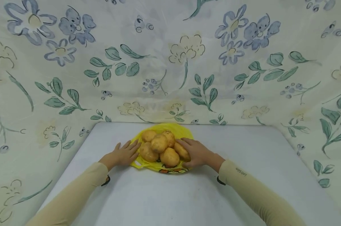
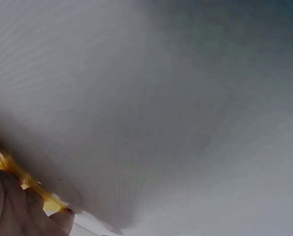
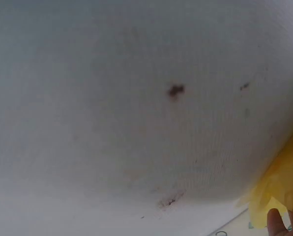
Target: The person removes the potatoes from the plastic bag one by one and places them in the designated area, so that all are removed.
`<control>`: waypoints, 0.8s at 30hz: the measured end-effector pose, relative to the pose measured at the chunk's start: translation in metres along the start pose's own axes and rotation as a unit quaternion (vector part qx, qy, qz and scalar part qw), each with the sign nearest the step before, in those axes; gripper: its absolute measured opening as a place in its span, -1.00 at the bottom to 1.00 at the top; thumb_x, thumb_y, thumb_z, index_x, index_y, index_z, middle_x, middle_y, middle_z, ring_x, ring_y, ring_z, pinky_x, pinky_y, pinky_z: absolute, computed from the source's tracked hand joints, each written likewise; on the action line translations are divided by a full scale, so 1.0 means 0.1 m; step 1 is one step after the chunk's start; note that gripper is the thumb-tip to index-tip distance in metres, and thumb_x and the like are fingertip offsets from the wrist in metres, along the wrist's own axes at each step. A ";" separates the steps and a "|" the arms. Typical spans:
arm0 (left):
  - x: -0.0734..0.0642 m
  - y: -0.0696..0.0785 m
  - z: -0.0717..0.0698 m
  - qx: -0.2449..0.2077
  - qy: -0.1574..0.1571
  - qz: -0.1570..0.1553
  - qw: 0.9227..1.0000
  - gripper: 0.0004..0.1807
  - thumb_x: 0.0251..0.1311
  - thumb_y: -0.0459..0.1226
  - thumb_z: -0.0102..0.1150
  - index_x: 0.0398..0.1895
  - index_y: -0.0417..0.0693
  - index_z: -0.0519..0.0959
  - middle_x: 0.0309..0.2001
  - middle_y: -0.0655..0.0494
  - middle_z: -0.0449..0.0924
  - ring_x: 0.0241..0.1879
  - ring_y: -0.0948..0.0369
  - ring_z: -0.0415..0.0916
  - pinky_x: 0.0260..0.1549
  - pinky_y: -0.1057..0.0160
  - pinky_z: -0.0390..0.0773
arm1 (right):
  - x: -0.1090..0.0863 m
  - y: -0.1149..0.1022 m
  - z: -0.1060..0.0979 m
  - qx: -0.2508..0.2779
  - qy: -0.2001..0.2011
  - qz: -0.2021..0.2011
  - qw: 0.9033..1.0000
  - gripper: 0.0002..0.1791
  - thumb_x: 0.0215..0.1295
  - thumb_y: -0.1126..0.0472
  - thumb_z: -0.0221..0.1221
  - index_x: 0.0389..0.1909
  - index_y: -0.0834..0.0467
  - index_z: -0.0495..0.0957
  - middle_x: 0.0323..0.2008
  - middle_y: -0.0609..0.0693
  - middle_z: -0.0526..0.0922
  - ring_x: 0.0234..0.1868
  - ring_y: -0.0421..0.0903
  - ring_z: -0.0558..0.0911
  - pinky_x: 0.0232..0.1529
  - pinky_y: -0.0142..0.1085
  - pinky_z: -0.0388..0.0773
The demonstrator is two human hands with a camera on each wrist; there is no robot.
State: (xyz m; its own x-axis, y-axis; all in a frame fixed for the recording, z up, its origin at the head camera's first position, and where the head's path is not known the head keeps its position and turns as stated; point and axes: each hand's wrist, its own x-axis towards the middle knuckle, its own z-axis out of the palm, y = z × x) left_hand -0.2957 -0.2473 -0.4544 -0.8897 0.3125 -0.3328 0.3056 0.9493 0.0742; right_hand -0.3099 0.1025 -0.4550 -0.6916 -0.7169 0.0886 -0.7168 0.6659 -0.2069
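Several potatoes (image 1: 159, 143) sit heaped on a spread yellow plastic bag (image 1: 170, 126) near the far edge of the table. My left hand (image 1: 124, 153) lies at the bag's left edge with its fingers extended, their tips beside the left potatoes. On the other side, my right hand (image 1: 196, 152) rests against the rightmost potato (image 1: 181, 151) and partly covers it. The left wrist view catches the left fingers (image 2: 33, 206) against yellow plastic. Two right fingertips and a fold of the bag (image 3: 279, 177) appear at the corner of the right wrist view.
The white table (image 1: 164, 201) runs toward me, with its far edge against a floral cloth backdrop (image 1: 159, 78) that also hangs on both sides. Small dark stains (image 3: 176, 90) mark the white surface in the right wrist view.
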 end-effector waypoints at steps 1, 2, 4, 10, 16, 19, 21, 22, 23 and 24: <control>-0.01 0.01 -0.01 -0.003 -0.001 0.002 1.000 -0.36 0.40 0.06 -0.45 0.46 0.04 -0.13 0.48 -0.03 -0.25 0.43 -0.17 -0.27 0.22 -0.39 -0.31 | 0.01 0.00 0.01 0.004 0.000 0.000 1.000 0.06 -0.09 -0.24 0.26 0.41 -0.08 -0.06 0.30 0.02 0.24 0.25 -0.01 0.34 0.20 -0.02 0.33; -0.02 0.01 -0.02 -0.004 -0.002 0.003 1.000 -0.35 0.40 0.07 -0.45 0.46 0.04 -0.14 0.48 -0.04 -0.25 0.43 -0.17 -0.28 0.21 -0.39 -0.31 | 0.02 0.00 0.02 0.009 0.000 0.000 1.000 0.05 -0.09 -0.23 0.27 0.40 -0.08 -0.04 0.26 0.00 0.29 0.21 -0.03 0.38 0.17 -0.05 0.37; -0.05 0.02 -0.03 -0.005 -0.010 0.000 1.000 -0.35 0.40 0.07 -0.45 0.46 0.04 -0.16 0.48 -0.04 -0.26 0.43 -0.17 -0.29 0.22 -0.39 -0.31 | 0.04 0.00 0.04 0.015 -0.005 0.002 1.000 0.02 -0.07 -0.22 0.27 0.39 -0.09 -0.03 0.21 -0.02 0.33 0.13 -0.07 0.43 0.12 -0.09 0.42; -0.09 0.03 -0.03 -0.007 -0.010 -0.007 1.000 -0.36 0.41 0.05 -0.41 0.46 0.03 -0.13 0.48 -0.04 -0.23 0.42 -0.18 -0.26 0.21 -0.39 -0.31 | 0.08 -0.04 0.08 0.012 -0.022 0.025 0.999 -0.03 -0.02 -0.21 0.28 0.37 -0.14 -0.02 0.19 -0.02 0.35 0.11 -0.06 0.45 0.08 -0.10 0.46; -0.08 0.03 0.00 0.004 -0.010 -0.003 1.000 -0.35 0.40 0.07 -0.42 0.46 0.03 -0.13 0.48 -0.04 -0.22 0.42 -0.17 -0.24 0.20 -0.40 -0.28 | 0.07 -0.05 0.08 0.012 -0.045 0.040 0.998 -0.06 0.01 -0.20 0.25 0.38 -0.14 -0.02 0.21 -0.02 0.33 0.14 -0.06 0.43 0.11 -0.10 0.44; -0.05 0.03 -0.02 0.007 -0.001 0.000 1.000 -0.36 0.40 0.07 -0.43 0.46 0.04 -0.12 0.48 -0.03 -0.21 0.42 -0.17 -0.24 0.21 -0.40 -0.28 | 0.08 -0.03 0.06 0.001 -0.035 0.040 0.999 -0.07 0.03 -0.19 0.24 0.37 -0.14 -0.01 0.19 -0.03 0.34 0.13 -0.08 0.43 0.11 -0.12 0.44; -0.04 0.03 -0.02 0.012 -0.002 0.001 1.000 -0.35 0.40 0.08 -0.45 0.46 0.04 -0.13 0.48 -0.03 -0.22 0.42 -0.17 -0.24 0.20 -0.41 -0.29 | 0.07 -0.03 0.06 -0.001 -0.033 0.039 0.999 -0.08 0.03 -0.19 0.24 0.37 -0.14 -0.01 0.18 -0.03 0.34 0.12 -0.09 0.43 0.10 -0.13 0.44; -0.03 0.03 -0.01 0.016 -0.002 0.000 1.000 -0.35 0.40 0.08 -0.46 0.46 0.05 -0.14 0.48 -0.03 -0.23 0.43 -0.17 -0.24 0.21 -0.40 -0.29 | 0.07 -0.03 0.06 -0.002 -0.031 0.040 0.999 -0.08 0.03 -0.19 0.24 0.37 -0.14 -0.01 0.18 -0.04 0.34 0.12 -0.09 0.43 0.10 -0.13 0.44; -0.03 0.03 -0.01 0.019 -0.001 0.000 1.000 -0.36 0.40 0.08 -0.47 0.46 0.05 -0.14 0.48 -0.02 -0.23 0.43 -0.16 -0.24 0.21 -0.40 -0.29 | 0.07 -0.03 0.07 -0.004 -0.030 0.042 0.999 -0.08 0.03 -0.19 0.24 0.37 -0.15 -0.01 0.18 -0.04 0.35 0.11 -0.09 0.43 0.10 -0.14 0.44; -0.03 0.03 -0.01 0.020 -0.001 -0.001 1.000 -0.36 0.40 0.08 -0.46 0.46 0.05 -0.13 0.48 -0.02 -0.23 0.43 -0.16 -0.23 0.21 -0.40 -0.29 | 0.07 -0.04 0.07 0.000 -0.029 0.042 0.999 -0.08 0.02 -0.18 0.25 0.37 -0.15 -0.01 0.17 -0.03 0.35 0.10 -0.08 0.44 0.09 -0.13 0.45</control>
State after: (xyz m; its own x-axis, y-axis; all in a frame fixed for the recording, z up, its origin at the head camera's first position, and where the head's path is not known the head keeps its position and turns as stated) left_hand -0.2923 -0.2457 -0.4525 -0.8899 0.3096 -0.3350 0.3161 0.9480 0.0362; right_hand -0.3118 0.0934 -0.4603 -0.7427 -0.6695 0.0153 -0.6569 0.7240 -0.2105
